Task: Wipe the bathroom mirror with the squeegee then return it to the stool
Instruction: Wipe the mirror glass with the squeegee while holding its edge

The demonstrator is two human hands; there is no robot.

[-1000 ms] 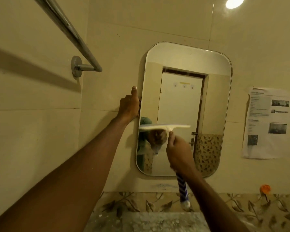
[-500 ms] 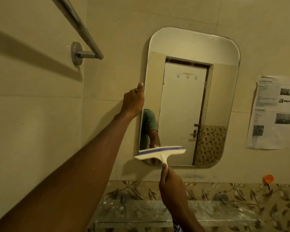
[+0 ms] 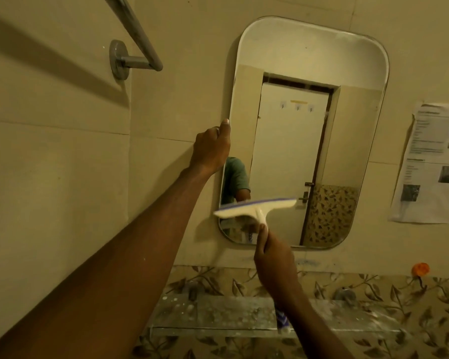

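The right hand [image 3: 272, 257] grips the white handle of the squeegee [image 3: 254, 208], fingers wrapped round it and thumb laid up along the stem. Just above that hand the head, with its blue blade strip, lies across the lower left of the mirror [image 3: 296, 60], left end dipped (whether the blade touches the glass cannot be told). Up and to the left, the left hand [image 3: 211, 147] clasps the mirror's left edge, thumb pointing upward. Below the right hand runs a spotted glass shelf [image 3: 218, 314]. Above the left hand hangs a metal towel rail [image 3: 138, 35]; far right, a printed sheet [image 3: 436, 164] is on the wall.
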